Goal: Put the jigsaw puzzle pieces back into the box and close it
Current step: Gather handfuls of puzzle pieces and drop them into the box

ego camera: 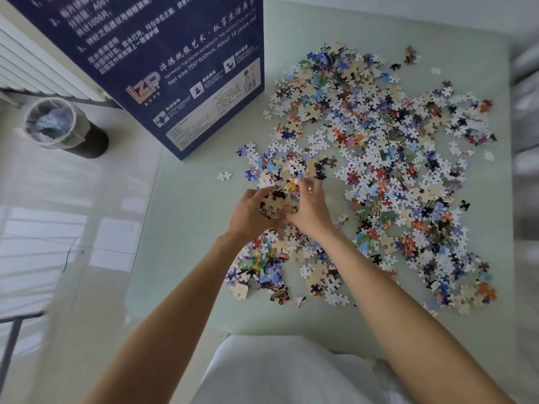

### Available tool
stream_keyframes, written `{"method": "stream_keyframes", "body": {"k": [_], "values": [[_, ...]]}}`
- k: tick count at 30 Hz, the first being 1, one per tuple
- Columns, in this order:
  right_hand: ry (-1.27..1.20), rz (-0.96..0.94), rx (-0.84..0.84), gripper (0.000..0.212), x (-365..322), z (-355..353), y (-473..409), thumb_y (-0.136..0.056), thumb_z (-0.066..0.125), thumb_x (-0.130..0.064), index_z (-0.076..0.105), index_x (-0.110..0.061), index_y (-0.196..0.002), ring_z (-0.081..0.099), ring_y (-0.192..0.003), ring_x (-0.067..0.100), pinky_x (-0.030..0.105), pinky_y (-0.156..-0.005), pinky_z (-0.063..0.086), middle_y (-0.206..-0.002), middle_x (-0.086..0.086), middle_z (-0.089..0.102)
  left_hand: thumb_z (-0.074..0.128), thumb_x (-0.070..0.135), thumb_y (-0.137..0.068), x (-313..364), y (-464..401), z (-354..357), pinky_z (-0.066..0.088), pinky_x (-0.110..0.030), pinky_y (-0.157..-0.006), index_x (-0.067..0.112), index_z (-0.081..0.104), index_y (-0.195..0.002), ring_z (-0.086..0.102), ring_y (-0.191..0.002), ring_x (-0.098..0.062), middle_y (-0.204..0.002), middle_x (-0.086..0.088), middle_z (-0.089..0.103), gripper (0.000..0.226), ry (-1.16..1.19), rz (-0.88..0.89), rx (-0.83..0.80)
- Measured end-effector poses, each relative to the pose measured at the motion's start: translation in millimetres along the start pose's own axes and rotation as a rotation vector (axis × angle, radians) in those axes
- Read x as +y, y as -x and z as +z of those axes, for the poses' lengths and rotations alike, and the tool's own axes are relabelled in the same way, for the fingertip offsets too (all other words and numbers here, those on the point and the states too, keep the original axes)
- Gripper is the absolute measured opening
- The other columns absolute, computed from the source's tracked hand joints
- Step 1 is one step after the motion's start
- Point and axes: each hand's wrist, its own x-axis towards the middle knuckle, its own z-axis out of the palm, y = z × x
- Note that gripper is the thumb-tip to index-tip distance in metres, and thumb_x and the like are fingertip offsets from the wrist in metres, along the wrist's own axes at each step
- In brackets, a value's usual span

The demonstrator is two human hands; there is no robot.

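Many loose jigsaw pieces (388, 158) lie spread over the pale green table (186, 258), in white, blue, red and tan. The dark blue puzzle box (175, 71) stands at the table's far left corner, its printed side toward me. Near the table's middle, my left hand (250, 211) and my right hand (309, 208) are cupped together around a clump of puzzle pieces (278, 204). Both hands' fingers curl round the clump. More pieces (268, 266) lie under my forearms.
A round bin (54, 123) lined with a clear bag stands on the floor at the left, beside a white radiator (29, 62). A dark metal frame (14, 336) shows at lower left. My white clothing (291, 371) is at the table's near edge.
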Motion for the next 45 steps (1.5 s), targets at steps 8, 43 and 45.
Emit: {"method": "stream_keyframes", "body": {"k": [8, 43, 45], "values": [[0.046, -0.044, -0.017, 0.061, -5.7, -8.0, -4.6, -0.075, 0.075, -0.026, 0.042, -0.012, -0.124, 0.055, -0.101, 0.024, 0.029, -0.076, 0.048, -0.122, 0.011, 0.048, 0.076, 0.021, -0.075, 1.4, 4.8, 2.5, 0.044, -0.024, -0.089, 0.016, 0.059, -0.124, 0.059, -0.102, -0.025, -0.119, -0.011, 0.056, 0.052, 0.089, 0.005, 0.116], [-0.095, 0.145, 0.075, 0.059, 3.2, -49.4, 12.4, -0.088, 0.059, -0.040, 0.046, -0.006, -0.134, 0.056, -0.114, 0.024, 0.032, -0.092, 0.043, -0.130, 0.013, 0.056, 0.065, 0.014, -0.085, -6.2, -0.6, -20.9, 0.046, -0.022, -0.075, 0.016, 0.066, -0.114, 0.065, -0.091, -0.022, -0.109, -0.008, 0.069, 0.029, 0.041, -0.092, 0.169], [-0.101, 0.112, 0.076, 0.061, 2.2, -55.9, 15.7, -0.089, 0.057, -0.040, 0.043, -0.003, -0.135, 0.050, -0.123, 0.025, 0.032, -0.098, 0.040, -0.136, 0.013, 0.050, 0.064, 0.013, -0.085, -1.3, 1.9, -26.1, 0.045, -0.021, -0.072, 0.016, 0.067, -0.112, 0.065, -0.088, -0.021, -0.106, -0.007, 0.070, 0.027, 0.042, -0.079, 0.184]]}}
